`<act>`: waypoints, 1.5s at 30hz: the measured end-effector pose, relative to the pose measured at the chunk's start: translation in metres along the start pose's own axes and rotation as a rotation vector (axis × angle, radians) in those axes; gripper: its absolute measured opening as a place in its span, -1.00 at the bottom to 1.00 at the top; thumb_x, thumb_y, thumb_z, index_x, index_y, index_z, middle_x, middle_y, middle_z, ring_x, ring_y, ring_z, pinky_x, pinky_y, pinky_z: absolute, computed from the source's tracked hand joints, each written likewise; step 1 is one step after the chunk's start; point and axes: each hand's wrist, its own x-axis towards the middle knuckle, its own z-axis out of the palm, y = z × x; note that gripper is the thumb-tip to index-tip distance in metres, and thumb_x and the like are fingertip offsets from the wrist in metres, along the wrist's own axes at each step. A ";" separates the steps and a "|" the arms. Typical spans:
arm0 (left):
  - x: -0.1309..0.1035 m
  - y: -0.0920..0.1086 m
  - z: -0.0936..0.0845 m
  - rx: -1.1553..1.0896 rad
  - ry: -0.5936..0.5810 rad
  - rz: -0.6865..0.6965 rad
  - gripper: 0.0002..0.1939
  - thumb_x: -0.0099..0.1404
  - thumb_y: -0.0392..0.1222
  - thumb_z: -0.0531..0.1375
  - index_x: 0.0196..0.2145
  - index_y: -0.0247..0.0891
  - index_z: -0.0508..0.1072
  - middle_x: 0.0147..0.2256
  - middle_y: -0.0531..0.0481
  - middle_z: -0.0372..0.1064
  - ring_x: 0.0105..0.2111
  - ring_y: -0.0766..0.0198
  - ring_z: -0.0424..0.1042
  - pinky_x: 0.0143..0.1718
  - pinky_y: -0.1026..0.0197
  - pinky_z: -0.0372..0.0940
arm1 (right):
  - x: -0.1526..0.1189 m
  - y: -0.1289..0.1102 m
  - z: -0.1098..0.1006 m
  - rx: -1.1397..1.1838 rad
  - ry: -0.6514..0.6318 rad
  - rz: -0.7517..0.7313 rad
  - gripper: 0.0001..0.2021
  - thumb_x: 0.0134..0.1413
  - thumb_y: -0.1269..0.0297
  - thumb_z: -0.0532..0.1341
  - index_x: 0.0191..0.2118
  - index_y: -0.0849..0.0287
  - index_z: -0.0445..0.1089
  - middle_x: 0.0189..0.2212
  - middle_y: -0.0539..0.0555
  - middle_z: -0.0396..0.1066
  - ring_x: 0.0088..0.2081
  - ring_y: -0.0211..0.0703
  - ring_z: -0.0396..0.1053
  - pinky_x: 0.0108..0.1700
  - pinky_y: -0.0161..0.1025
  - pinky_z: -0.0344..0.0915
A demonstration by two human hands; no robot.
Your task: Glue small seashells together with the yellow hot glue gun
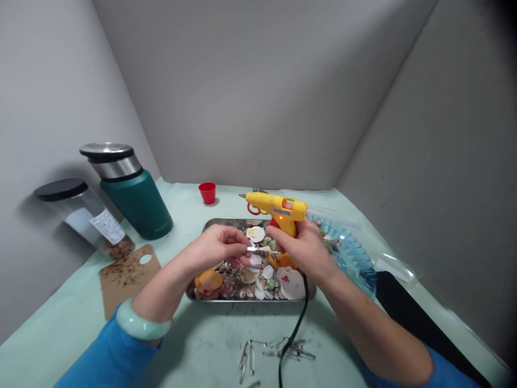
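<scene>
My right hand (309, 249) grips a yellow hot glue gun (274, 206) by its handle, nozzle pointing left, with an orange light glowing on its side. A black cord (297, 328) runs from it toward me. My left hand (226, 245) is closed in a pinch on a small whitish piece (252, 249), too small to name surely. Both hands are above a metal tray (250, 301) full of seashells. Among the shells are an orange one (209, 282) at the left and a white scallop shell (291, 283) with a red heart mark at the right.
Several safety pins (251, 358) lie in front of the tray. Left stand a green bottle (137, 202), a clear jar (91, 218) and a brown board (129, 275). Behind are a red cup (207, 193) and scissors (253, 209). A blue glass dish (359, 261) is at right.
</scene>
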 end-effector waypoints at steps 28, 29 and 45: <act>0.020 -0.021 0.042 1.232 0.149 0.404 -0.73 0.15 -0.37 0.07 -0.24 -0.22 0.48 -0.29 -0.14 0.40 -0.23 0.07 0.33 -0.21 0.09 0.19 | 0.000 -0.006 -0.008 0.066 0.049 -0.081 -0.88 -0.02 0.28 0.23 -0.34 0.20 0.36 -0.58 -0.04 0.30 -0.54 -0.27 0.27 -0.48 -0.26 0.24; 0.022 -0.023 0.044 1.208 0.164 0.380 -0.73 0.15 -0.37 0.07 -0.23 -0.22 0.49 -0.29 -0.15 0.40 -0.23 0.06 0.33 -0.20 0.07 0.19 | 0.000 -0.006 -0.008 0.074 0.044 -0.080 -0.88 -0.02 0.28 0.23 -0.34 0.21 0.36 -0.58 -0.04 0.31 -0.54 -0.27 0.27 -0.48 -0.26 0.24; 0.020 -0.022 0.007 0.622 0.337 0.229 -0.90 0.22 -0.27 0.03 -0.37 -0.27 0.34 -0.46 -0.06 0.41 -0.45 0.20 0.40 -0.41 0.18 0.24 | 0.001 -0.002 -0.006 0.060 0.005 -0.016 -0.85 -0.01 0.22 0.22 -0.36 0.21 0.35 -0.60 -0.04 0.31 -0.61 -0.30 0.25 -0.54 -0.29 0.21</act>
